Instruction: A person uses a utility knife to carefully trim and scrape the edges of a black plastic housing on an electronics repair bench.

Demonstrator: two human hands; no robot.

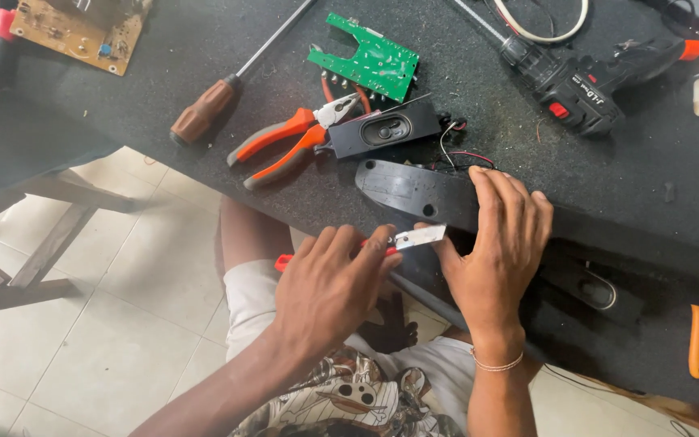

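Left hand [329, 287]: fingers closed around a red-handled utility knife [402, 239]; the metal blade end sticks out past the fingertips, pointing toward the other hand.
Right hand [499, 247]: laid flat, fingers spread and pressing on a long black plastic housing [402, 188]; not wrapped around anything. The thumb lies just beside the blade tip.
Housing position: at the near edge of the bench [204, 48], its near side overhanging toward the person's lap; the knife is held at that edge.
Bench surface: dark, dusty, crowded in the middle; a bare strip runs along the right side between the drill and the near edge.
Behind the housing: one black speaker module [386, 129] with thin red and black wires, touching or nearly touching the housing's far side.
Pliers: one pair, orange-handled [285, 144], just left of the speaker, handles pointing to the near-left edge.
Circuit boards: two, one green [366, 58] behind the speaker, one tan [82, 28] at the far-left corner.
Screwdrivers: one with a brown handle [204, 109], lying diagonally left of the pliers.
Drill: one black cordless drill [584, 89] at the far right.
Off the bench: tiled floor [82, 340] on the left, open apart from a wooden frame [34, 251].
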